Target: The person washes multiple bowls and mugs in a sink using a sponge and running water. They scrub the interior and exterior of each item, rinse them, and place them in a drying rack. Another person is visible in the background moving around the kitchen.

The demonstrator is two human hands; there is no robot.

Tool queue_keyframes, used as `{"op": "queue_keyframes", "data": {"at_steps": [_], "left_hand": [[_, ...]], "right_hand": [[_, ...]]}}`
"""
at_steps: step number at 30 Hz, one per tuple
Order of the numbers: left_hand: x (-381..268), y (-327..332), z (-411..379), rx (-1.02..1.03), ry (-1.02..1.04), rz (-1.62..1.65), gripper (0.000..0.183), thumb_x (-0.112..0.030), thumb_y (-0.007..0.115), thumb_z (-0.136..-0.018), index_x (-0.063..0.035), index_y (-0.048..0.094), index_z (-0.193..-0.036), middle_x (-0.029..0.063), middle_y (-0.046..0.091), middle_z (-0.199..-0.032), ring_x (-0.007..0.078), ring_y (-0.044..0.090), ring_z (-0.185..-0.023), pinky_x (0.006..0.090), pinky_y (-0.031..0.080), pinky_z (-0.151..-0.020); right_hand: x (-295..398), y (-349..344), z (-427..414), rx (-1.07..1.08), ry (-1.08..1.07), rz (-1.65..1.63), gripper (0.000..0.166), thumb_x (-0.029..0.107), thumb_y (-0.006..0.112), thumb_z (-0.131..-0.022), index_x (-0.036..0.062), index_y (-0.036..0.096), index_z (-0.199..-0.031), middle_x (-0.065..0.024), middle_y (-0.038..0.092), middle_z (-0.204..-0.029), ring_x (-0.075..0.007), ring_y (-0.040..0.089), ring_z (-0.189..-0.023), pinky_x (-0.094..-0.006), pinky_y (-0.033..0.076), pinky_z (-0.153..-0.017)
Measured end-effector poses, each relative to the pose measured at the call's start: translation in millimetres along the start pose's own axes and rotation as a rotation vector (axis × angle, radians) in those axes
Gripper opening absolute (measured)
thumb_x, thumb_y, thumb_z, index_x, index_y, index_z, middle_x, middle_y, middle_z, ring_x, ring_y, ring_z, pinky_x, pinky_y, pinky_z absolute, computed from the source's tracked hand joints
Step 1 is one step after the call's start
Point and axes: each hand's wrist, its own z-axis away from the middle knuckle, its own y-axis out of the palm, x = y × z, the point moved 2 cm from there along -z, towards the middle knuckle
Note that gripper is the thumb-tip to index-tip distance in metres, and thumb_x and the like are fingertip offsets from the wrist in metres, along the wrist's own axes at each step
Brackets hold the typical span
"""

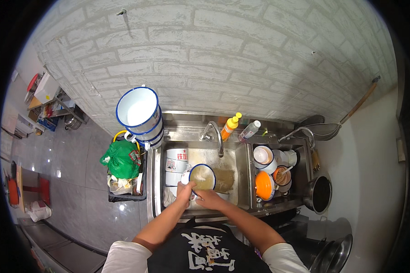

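Over the left sink basin, a white enamel mug with a blue rim is tilted so that its inside shows, with cloudy liquid in it. My left hand grips its near left side. My right hand holds the near edge, its fingertips hidden. Several white enamel mugs, printed in red and black, lie on their sides along the basin's left wall. Murky, sudsy water fills the basin floor. A pale cloth sits in the near left corner.
Tall blue-rimmed enamel pots are stacked left of the faucet. Behind the sink stand a yellow-capped bottle and a grey bottle. Dirty bowls crowd the right basin. A bin with a green bag stands left.
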Motion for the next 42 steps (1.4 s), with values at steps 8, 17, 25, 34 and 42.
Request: {"op": "queue_keyframes", "data": {"at_steps": [8, 17, 25, 34, 42], "left_hand": [[-11, 11, -6, -0.020, 0.030, -0.334, 0.042, -0.026, 0.074, -0.070, 0.0077, 0.066, -0.093, 0.0121, 0.064, -0.077, 0.0207, 0.055, -0.059, 0.0400, 0.042, -0.050], [-46, 33, 21, 0.115, -0.293, -0.449, 0.046, -0.026, 0.076, -0.066, 0.0086, 0.064, -0.094, 0.0169, 0.061, -0.089, 0.0301, 0.060, -0.081, 0.0416, 0.046, -0.054], [-38, 15, -8, 0.256, -0.290, -0.638, 0.093, -0.030, 0.080, -0.068, 0.0007, 0.039, -0.146, 0.0240, 0.052, -0.133, 0.0341, 0.060, -0.093, 0.0480, 0.056, -0.069], [9, 16, 24, 0.088, -0.202, 0.094, 0.044, -0.021, 0.068, -0.081, -0.0021, 0.050, -0.117, 0.0108, 0.062, -0.087, 0.0216, 0.063, -0.068, 0.0296, 0.047, -0.043], [-16, -3, -11, 0.208, -0.288, -0.211, 0.070, -0.026, 0.067, -0.079, 0.0071, 0.043, -0.135, 0.0264, 0.057, -0.129, 0.0330, 0.071, -0.088, 0.0485, 0.063, -0.068]], "right_hand": [[-20, 26, 1, 0.112, 0.177, -0.108, 0.054, 0.019, 0.069, -0.072, 0.0017, 0.057, -0.122, -0.0250, 0.068, -0.110, -0.0430, 0.065, -0.101, -0.0510, 0.050, -0.092], [-38, 36, 31, 0.107, 0.227, 0.269, 0.028, 0.014, 0.065, -0.078, 0.0036, 0.068, -0.104, -0.0192, 0.068, -0.110, -0.0332, 0.065, -0.108, -0.0470, 0.050, -0.092], [-58, 23, 47, -0.086, -0.040, 0.500, 0.017, 0.021, 0.064, -0.085, 0.0089, 0.069, -0.097, -0.0137, 0.071, -0.087, -0.0280, 0.071, -0.092, -0.0446, 0.053, -0.078], [-1, 26, 1, -0.124, 0.258, 0.039, 0.025, 0.024, 0.069, -0.080, 0.0083, 0.066, -0.099, -0.0205, 0.070, -0.089, -0.0412, 0.068, -0.086, -0.0511, 0.054, -0.075], [-8, 5, -1, 0.150, 0.187, 0.187, 0.034, 0.018, 0.066, -0.079, 0.0058, 0.067, -0.111, -0.0200, 0.070, -0.106, -0.0353, 0.067, -0.103, -0.0459, 0.052, -0.090]]}}
